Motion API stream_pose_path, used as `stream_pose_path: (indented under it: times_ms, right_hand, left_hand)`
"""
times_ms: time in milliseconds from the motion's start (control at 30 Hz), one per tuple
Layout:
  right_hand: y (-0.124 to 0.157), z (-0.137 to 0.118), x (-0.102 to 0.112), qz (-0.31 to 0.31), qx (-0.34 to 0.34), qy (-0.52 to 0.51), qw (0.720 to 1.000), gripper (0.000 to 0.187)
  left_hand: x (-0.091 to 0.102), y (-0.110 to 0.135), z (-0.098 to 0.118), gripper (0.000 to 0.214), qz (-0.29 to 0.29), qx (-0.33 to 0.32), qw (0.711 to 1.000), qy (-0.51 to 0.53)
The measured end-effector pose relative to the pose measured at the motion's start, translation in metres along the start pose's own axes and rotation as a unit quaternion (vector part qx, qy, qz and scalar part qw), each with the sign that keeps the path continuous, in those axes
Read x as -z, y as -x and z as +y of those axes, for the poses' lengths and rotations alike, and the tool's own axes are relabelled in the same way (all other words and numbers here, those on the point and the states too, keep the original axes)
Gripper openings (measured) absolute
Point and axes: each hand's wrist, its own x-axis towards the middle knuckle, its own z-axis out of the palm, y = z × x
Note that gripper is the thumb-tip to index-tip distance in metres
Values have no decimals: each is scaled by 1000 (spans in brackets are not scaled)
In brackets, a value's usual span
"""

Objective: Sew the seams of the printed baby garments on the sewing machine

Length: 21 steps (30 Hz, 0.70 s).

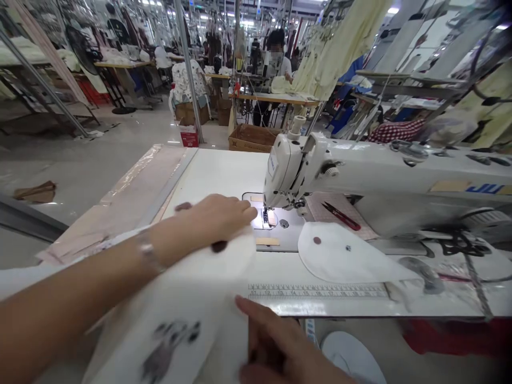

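Observation:
White printed fabric [180, 304] with dark and brownish motifs hangs over the table's front edge, left of the sewing machine's needle. On its upper part lies my left hand [218, 216], fingers together and curled at its edge close to the presser foot [265, 215]. My right hand [288, 344] is lower down, its index finger stretched out with the tip at the fabric's right edge. The thumb is apart from that finger, and the other fingers are partly hidden. The white sewing machine [288, 165] stands just right of my left hand. Motion blurs the fabric and both hands.
A white fabric piece [340, 250] lies right of the needle, near red thread snips [342, 215]. A ruler strip [320, 291] runs along the table front. Pink fabric [132, 181] covers the left side. Beyond are a cardboard box [254, 137] and a person [276, 61] at another table.

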Motion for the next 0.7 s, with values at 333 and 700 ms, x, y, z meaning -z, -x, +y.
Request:
stream_pose_path:
  times_ms: [333, 700]
  right_hand:
    - [-23, 17, 19, 211, 17, 263, 941, 20]
    - [1, 18, 25, 184, 19, 222, 957, 20]
  left_hand:
    - [-28, -8, -2, 18, 8, 70, 997, 25]
    - [-32, -31, -11, 12, -32, -19, 997, -63]
